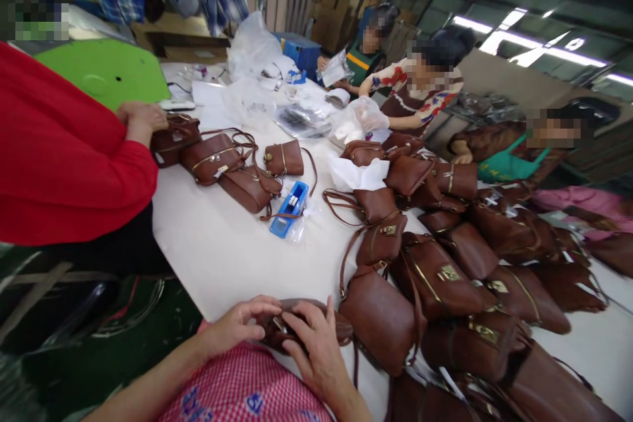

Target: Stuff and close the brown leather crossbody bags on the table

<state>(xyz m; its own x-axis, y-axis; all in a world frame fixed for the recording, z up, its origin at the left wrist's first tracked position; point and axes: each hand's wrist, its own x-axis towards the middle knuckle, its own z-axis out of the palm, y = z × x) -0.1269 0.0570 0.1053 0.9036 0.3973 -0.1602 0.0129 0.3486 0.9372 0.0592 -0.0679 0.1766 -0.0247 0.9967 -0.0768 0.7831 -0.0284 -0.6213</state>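
A small brown handbag (pixel 343 328) rests at the table's near edge, against a red-checked apron (pixel 247 382). My left hand (pixel 242 326) grips its left end, fingers over the top and thumb below. My right hand (pixel 319 346) lies across the front, its thumb and fingers around a metal clasp, forefinger raised a little. My fingers hide much of the bag. Just right of it, a larger brown bag (pixel 378 316) leans on a pile of similar bags with gold-coloured locks.
Brown bags (pixel 212 155) lie by a person in a red sleeve (pixel 99 165) on the left. A blue tape dispenser (pixel 289 210) stands mid-table (pixel 217 250). Clear plastic bags (pixel 254 46) cover the far end. Several people work along the right side.
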